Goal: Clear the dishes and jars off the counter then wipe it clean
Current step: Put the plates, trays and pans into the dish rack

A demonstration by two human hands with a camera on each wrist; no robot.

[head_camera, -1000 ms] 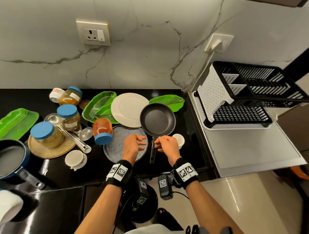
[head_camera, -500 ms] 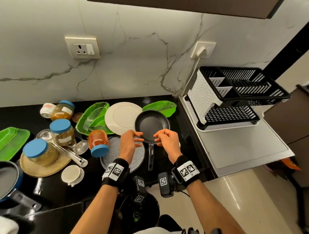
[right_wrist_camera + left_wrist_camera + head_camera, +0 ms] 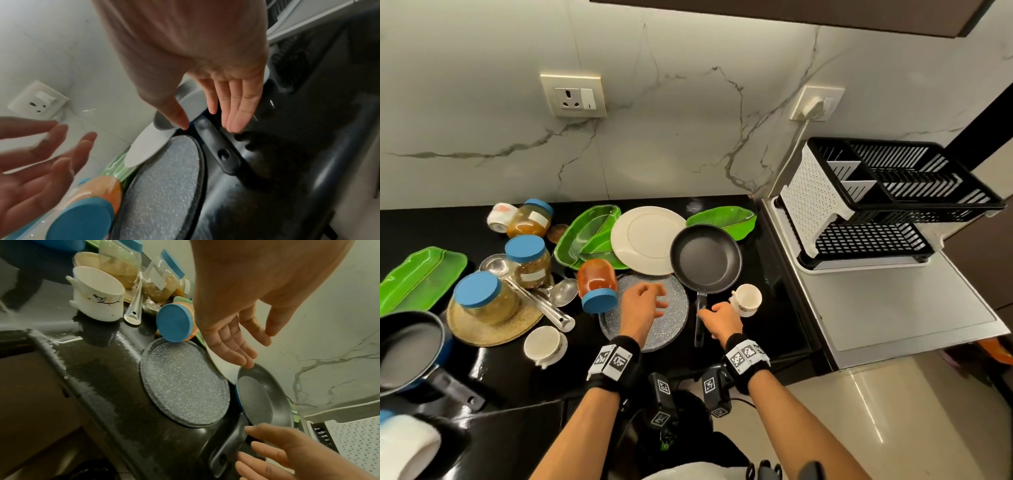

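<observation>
Where the glossy black counter (image 3: pixel 726 353) meets a marble-veined wall, items lie as follows. Pan (image 3: pixel 706 260): round, dark, matte non-stick, with a black moulded handle (image 3: pixel 700 320) holed at its end, pointing toward the counter's front edge. Speckled plate (image 3: pixel 674 318): flat, round, grey with a pebbled finish, just left of the handle. White plate (image 3: pixel 647 240): smooth, round, behind it, overlapped by the pan's rim. Green trays (image 3: pixel 585 236): leaf-shaped, shiny plastic. Red jar (image 3: pixel 597 282): clear, on its side, blue lid (image 3: pixel 600 300) at the speckled plate's edge. Cup (image 3: pixel 747 299): white ceramic, tipped, right of the handle. Rack (image 3: pixel 887 205): black and white perforated plastic, two tiers, on a grey surface right of the counter.

Left hand (image 3: pixel 643 306): fingers loosely spread, hovering above the speckled plate, holding nothing. Right hand (image 3: pixel 720 320): fingers straight, thumb (image 3: pixel 174 115) apart, poised over the handle; contact cannot be told, and nothing is gripped.
</observation>
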